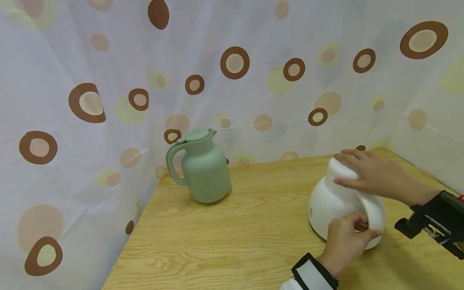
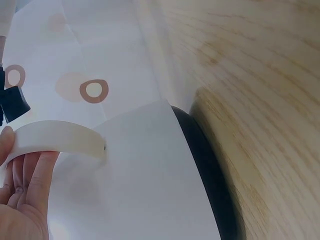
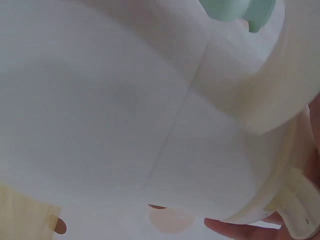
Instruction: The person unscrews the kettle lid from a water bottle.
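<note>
Tabletop: our left hand grips the white jug's handle, right hand spans the lid straight-fingered; uneven pressure risks tipping.

A white, round-bellied jug with a narrower neck and a dark base stands on the right part of the table, its white lid on top beneath the right hand. The curved handle faces the near side, the left hand gripping its lower part.
</note>
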`<action>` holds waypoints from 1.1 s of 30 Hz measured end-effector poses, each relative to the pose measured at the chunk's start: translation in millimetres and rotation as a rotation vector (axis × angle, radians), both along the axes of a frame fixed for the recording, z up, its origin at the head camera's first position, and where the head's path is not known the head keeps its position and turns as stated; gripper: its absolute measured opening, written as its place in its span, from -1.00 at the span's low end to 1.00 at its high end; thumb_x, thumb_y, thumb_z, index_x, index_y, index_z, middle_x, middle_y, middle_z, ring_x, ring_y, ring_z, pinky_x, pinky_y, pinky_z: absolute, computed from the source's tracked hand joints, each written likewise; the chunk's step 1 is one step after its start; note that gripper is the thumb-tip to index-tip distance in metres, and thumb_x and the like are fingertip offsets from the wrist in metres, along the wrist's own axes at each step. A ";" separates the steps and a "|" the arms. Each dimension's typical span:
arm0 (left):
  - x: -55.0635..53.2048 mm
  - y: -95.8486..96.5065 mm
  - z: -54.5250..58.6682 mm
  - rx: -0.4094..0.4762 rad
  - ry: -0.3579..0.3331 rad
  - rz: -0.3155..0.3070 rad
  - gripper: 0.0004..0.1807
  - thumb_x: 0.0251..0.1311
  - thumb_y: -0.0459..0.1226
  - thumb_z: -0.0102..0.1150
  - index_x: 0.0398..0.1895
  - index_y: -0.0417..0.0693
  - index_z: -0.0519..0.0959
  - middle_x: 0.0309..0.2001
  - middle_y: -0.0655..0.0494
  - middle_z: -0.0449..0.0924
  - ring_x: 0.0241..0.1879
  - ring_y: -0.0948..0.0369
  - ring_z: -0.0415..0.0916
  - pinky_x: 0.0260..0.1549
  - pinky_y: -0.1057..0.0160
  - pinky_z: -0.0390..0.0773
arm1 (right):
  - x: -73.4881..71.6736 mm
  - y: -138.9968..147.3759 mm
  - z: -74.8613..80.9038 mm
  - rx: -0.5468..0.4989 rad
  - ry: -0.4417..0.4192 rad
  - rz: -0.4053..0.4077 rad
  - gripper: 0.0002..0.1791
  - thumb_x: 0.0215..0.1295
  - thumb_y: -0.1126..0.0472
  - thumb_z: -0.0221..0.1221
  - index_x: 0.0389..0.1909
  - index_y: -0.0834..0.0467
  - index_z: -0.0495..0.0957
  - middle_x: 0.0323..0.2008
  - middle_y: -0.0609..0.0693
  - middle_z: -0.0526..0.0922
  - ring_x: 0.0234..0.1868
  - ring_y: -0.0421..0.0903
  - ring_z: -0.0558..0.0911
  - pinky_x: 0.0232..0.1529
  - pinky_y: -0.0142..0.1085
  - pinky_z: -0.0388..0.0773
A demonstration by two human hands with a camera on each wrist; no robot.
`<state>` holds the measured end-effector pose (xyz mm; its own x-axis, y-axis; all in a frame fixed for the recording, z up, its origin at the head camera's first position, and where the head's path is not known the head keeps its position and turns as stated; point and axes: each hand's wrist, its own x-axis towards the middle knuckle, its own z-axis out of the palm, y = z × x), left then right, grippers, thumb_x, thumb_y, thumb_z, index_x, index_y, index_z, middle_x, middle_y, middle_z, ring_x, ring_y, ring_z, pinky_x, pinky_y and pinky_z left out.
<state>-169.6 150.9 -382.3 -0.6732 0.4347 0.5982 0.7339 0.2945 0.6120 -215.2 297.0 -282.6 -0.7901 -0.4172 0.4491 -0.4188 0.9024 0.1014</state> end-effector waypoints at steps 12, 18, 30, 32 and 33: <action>-2.9 -2.3 2.1 -0.037 0.020 -0.036 -0.85 0.03 -0.18 0.30 -0.44 -0.06 0.59 -0.46 0.31 0.60 -0.45 0.71 0.35 -0.45 0.72 0.32 | -6.9 7.1 4.0 -0.061 -0.017 0.100 -0.30 -0.02 -0.13 0.31 0.09 0.21 0.47 0.05 0.18 0.46 -0.07 0.27 0.48 -0.36 0.04 0.50; -4.7 -2.1 4.6 -0.066 -0.013 -0.075 -0.85 0.07 -0.18 0.26 -0.41 -0.06 0.59 -0.43 0.32 0.60 -0.43 0.70 0.37 -0.44 0.71 0.33 | -7.3 9.9 5.8 -0.089 -0.018 0.126 -0.28 -0.08 -0.08 0.37 0.09 0.22 0.49 0.05 0.20 0.47 -0.06 0.26 0.48 -0.28 0.07 0.48; -7.8 2.6 5.1 -0.064 -0.045 -0.080 -0.84 0.04 -0.18 0.30 -0.50 -0.04 0.54 -0.50 0.33 0.58 -0.49 0.73 0.30 -0.48 0.72 0.31 | -10.3 22.4 4.0 -0.133 0.000 0.134 -0.26 -0.13 -0.02 0.40 0.10 0.26 0.48 0.07 0.21 0.46 -0.05 0.23 0.48 -0.33 0.02 0.50; -9.0 4.1 5.2 -0.067 -0.045 -0.073 -0.84 0.03 -0.18 0.30 -0.51 -0.03 0.54 -0.51 0.34 0.57 -0.50 0.73 0.29 -0.49 0.72 0.31 | -9.7 24.8 5.4 -0.179 -0.018 0.108 -0.26 -0.11 0.01 0.40 0.12 0.27 0.46 0.10 0.22 0.43 -0.01 0.24 0.45 -0.29 0.05 0.48; -9.4 5.2 5.6 -0.069 -0.045 -0.070 -0.84 0.03 -0.18 0.31 -0.50 -0.02 0.54 -0.51 0.35 0.57 -0.50 0.73 0.28 -0.49 0.72 0.31 | -9.4 26.4 6.1 -0.209 -0.026 0.091 -0.25 -0.11 0.02 0.40 0.13 0.26 0.45 0.11 0.23 0.42 0.01 0.24 0.44 -0.27 0.08 0.46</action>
